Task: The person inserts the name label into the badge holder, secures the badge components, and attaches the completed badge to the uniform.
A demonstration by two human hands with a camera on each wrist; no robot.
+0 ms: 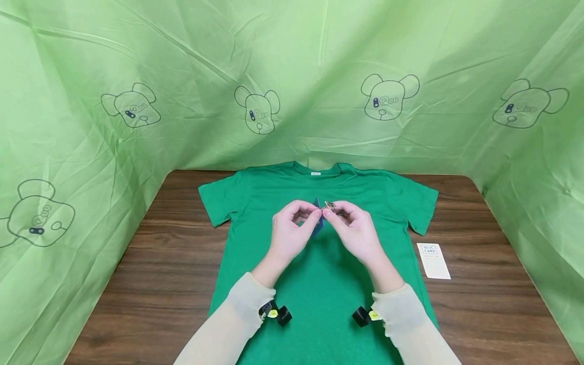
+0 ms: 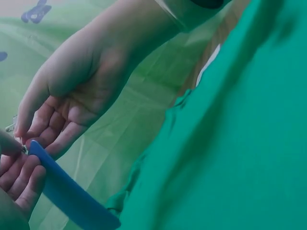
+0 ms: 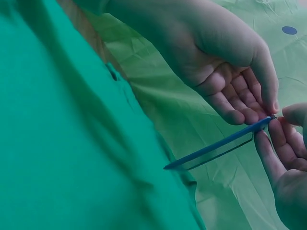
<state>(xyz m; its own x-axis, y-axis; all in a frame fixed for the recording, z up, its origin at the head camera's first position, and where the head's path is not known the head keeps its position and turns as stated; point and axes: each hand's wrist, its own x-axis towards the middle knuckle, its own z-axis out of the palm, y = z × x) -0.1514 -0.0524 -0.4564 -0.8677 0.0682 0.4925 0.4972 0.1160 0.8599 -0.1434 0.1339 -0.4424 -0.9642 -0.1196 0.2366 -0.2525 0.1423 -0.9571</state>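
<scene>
A thin blue badge holder hangs edge-on between the two hands, above the chest of a green T-shirt. My left hand pinches its upper end between thumb and fingers. Just beside it, my right hand pinches a small metal clip at the holder's top. In the right wrist view the blue holder shows a clear side along its frame. Fingertips largely cover the join between clip and holder. The T-shirt lies spread flat, collar at the far side.
A white printed card lies on the brown wooden table, right of the shirt. Green fabric walls with printed bear heads enclose the back and both sides of the table.
</scene>
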